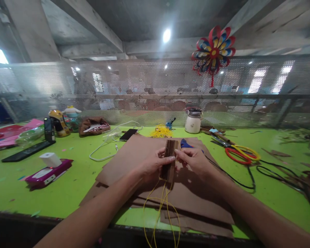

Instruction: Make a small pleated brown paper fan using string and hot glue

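My left hand is closed around a small upright bundle of brown cardboard layers, its thumb lying across the front. At the bundle's right edge, my right hand has thumb and index finger pinched together on what looks like a thin yellow string. Several loops of yellow string hang from the bundle's lower end past the table edge. Brown cardboard sheets lie stacked beneath both hands. Just behind my right hand, a blue tool, perhaps a glue gun, is partly hidden.
Scissors with red and yellow handles and a black cable lie right. A white jar and yellow string pile stand behind the cardboard. Left are a purple power strip, a phone stand and a phone.
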A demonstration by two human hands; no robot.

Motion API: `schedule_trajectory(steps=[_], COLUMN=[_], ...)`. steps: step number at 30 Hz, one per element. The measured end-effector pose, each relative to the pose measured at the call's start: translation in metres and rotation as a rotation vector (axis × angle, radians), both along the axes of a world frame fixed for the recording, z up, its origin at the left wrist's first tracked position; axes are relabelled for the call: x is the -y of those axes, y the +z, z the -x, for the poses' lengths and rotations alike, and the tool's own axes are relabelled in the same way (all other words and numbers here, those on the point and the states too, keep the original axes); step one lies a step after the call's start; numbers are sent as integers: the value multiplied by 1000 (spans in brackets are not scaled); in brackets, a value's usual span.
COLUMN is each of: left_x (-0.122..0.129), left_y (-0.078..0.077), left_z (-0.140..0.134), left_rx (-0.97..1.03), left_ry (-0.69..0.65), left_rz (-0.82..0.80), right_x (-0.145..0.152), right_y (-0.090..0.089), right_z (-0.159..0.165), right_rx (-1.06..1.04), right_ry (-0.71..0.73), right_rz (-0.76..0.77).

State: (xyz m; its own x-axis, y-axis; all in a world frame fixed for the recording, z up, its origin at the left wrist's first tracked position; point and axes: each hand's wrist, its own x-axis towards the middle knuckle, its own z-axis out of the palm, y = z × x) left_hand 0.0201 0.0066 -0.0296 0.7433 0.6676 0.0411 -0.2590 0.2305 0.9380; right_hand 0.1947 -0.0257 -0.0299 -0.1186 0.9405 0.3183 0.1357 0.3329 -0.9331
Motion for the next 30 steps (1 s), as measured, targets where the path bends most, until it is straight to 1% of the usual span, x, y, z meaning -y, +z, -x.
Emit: schedule_trajectory(steps=[2,5,7,9,11,13,15,16,17,19,23,25,27,28,30], left_x=[-2,-6,-7,-8,-9,-11,-16,-19,-22,-28,-38,-41,-41,-40,-37], left_y=[1,-1,-3,-3,0,3,7,7,7,5,-2,-3,0,3,9], left_z=[1,1,1,1,2,5,8,10,11,14,18,21,24,25,26], left_rx=[10,36,57,52,35,41,62,67,66,60,128,162,197,210,214], left_ry=[48,102,137,158,171,211,286,331,376,454,566,575,568,561,513], left_rz=[12,14,5,21,70,134,180,195,206,227,250,235,188,163,133], right_x=[2,4,4,2,0,-1,1,3,6,16,41,52,56,55,45], right_y=[4,10,10,8,6,6,12,16,21,32,47,52,57,58,57], right_z=[0,1,1,0,-2,-5,-9,-11,-14,-21,-38,-45,-50,-52,-54], right_rx=[-110,-317,-390,-414,-396,-357,-333,-330,-328,-305,-164,-91,-40,-24,-8], right_ry=[21,99,141,137,93,56,39,53,82,184,390,473,508,502,433], right_rz=[30,104,132,131,118,107,94,87,77,55,24,2,-36,-56,-76])
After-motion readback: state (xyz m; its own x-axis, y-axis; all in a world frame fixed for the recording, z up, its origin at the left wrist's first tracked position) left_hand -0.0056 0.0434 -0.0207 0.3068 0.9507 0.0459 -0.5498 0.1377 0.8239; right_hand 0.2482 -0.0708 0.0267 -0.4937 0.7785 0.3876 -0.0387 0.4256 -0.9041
